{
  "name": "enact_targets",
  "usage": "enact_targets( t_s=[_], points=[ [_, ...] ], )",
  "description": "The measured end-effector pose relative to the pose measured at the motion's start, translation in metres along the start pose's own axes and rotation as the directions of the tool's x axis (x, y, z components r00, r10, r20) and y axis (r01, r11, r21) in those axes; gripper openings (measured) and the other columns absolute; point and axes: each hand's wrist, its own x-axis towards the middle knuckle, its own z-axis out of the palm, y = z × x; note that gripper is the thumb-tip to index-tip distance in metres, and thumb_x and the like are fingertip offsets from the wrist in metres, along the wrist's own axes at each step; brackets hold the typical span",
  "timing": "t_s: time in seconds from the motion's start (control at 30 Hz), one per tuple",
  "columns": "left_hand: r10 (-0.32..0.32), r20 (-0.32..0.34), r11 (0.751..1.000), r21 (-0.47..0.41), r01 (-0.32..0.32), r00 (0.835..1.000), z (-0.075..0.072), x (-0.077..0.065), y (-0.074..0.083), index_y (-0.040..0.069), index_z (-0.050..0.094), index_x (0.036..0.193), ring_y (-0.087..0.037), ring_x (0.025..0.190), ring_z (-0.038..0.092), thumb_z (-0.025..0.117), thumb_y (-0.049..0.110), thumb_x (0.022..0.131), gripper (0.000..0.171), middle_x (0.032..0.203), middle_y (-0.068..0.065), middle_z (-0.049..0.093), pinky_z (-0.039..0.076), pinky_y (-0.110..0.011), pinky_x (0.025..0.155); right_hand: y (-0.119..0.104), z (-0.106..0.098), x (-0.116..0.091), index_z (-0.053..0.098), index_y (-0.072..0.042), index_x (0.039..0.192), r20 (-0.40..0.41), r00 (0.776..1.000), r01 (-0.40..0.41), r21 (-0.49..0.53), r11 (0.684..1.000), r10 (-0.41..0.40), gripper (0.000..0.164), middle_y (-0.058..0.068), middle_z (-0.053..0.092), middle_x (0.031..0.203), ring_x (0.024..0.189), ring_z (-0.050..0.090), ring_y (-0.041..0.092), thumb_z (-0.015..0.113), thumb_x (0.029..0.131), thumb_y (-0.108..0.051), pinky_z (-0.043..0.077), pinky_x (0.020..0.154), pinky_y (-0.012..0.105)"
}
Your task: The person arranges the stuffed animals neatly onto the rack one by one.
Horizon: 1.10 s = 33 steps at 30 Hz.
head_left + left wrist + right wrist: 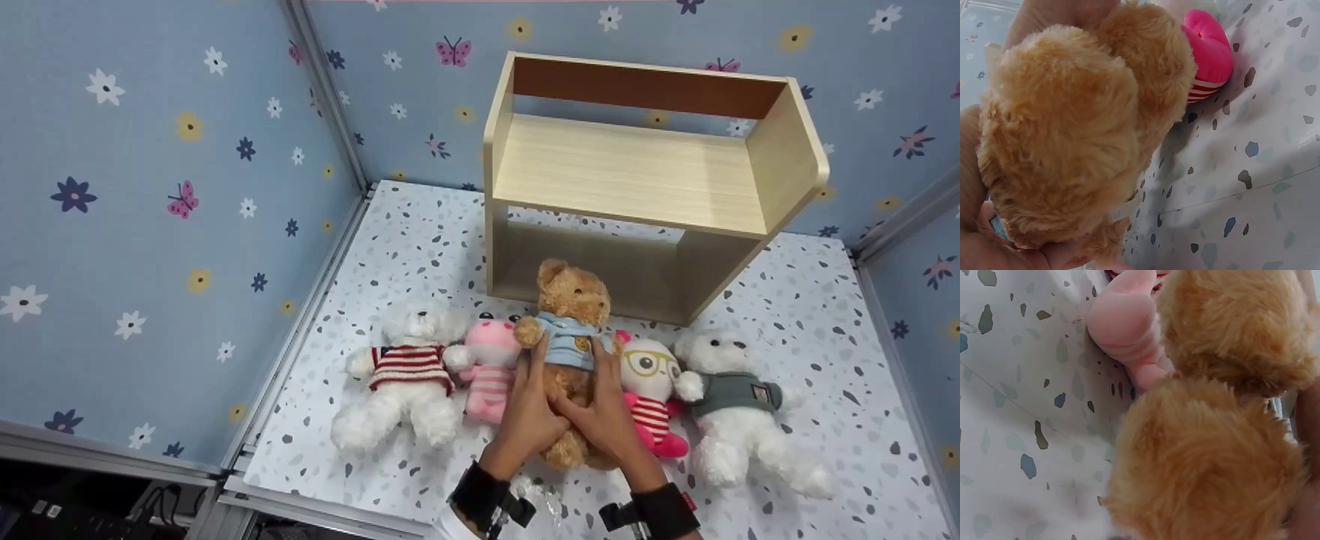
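Observation:
A brown teddy bear point(571, 300) in a light blue hoodie is gripped between both hands in front of the shelf. The left hand point(529, 411) wraps its left side as seen in the head view, and the right hand point(606, 411) wraps the other side, with the thumbs over the belly. In the left wrist view the bear's furry feet point(1061, 129) fill the middle, partly hiding the left palm and fingers. Brown fur point(1213, 455) likewise covers much of the right wrist view, where only a strip of the right hand point(1306, 495) shows.
Left of the bear lie a white bear point(412, 375) in a striped sweater and a pink plush point(491, 367). To its right are a plush with yellow glasses point(651, 397) and a white bear point(731, 405) in green. Behind stands a two-level wooden shelf point(630, 172) on the speckled table point(840, 360).

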Motion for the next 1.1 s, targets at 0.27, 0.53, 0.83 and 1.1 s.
enact_targets(
  t_s=[0.27,0.53,0.83,1.1],
  points=[
    [-0.014,-0.011,1.000,-0.010,0.014,1.000,-0.002,0.001,0.007,0.041,0.001,0.164,-0.046,0.149,0.034,0.080,-0.002,0.058,0.139,0.170,-0.018,0.015,0.047,-0.056,0.108,-0.008,-0.007,0.000,0.014,-0.012,0.164,-0.015,1.000,-0.022,-0.001,1.000,0.022,0.113,0.020,0.027,0.162,0.143,0.041,0.043,0.086,0.081,-0.036,0.038,0.115,0.060],
    [0.056,-0.073,0.998,-0.006,-0.057,0.996,-0.001,0.002,0.008,0.036,0.004,0.165,-0.040,0.144,0.043,0.088,0.009,0.061,0.136,0.166,-0.010,0.027,0.042,-0.058,0.112,-0.014,-0.014,0.002,0.018,-0.010,0.163,-0.055,0.998,-0.026,0.046,0.999,0.029,0.110,0.022,0.029,0.159,0.142,0.040,0.041,0.088,0.079,-0.023,0.036,0.117,0.058],
    [0.097,-0.143,0.993,-0.057,-0.106,0.985,0.001,0.000,0.010,0.034,0.003,0.165,-0.034,0.154,0.030,0.087,0.020,0.065,0.131,0.170,-0.008,0.022,0.033,-0.057,0.120,-0.020,-0.020,0.003,0.019,-0.009,0.161,-0.113,0.987,-0.103,0.107,0.989,0.115,0.105,0.025,0.027,0.150,0.125,0.053,0.044,0.085,0.082,-0.024,0.048,0.104,0.055],
    [0.173,-0.226,0.976,-0.092,-0.198,0.959,0.004,0.000,0.010,0.027,0.010,0.166,-0.029,0.151,0.036,0.087,0.019,0.063,0.128,0.167,-0.006,0.029,0.034,-0.052,0.121,-0.022,-0.023,0.005,0.024,-0.002,0.153,-0.133,0.986,-0.081,0.165,0.983,0.104,0.097,0.024,0.034,0.137,0.122,0.048,0.034,0.086,0.080,-0.016,0.044,0.105,0.046]
  ],
)
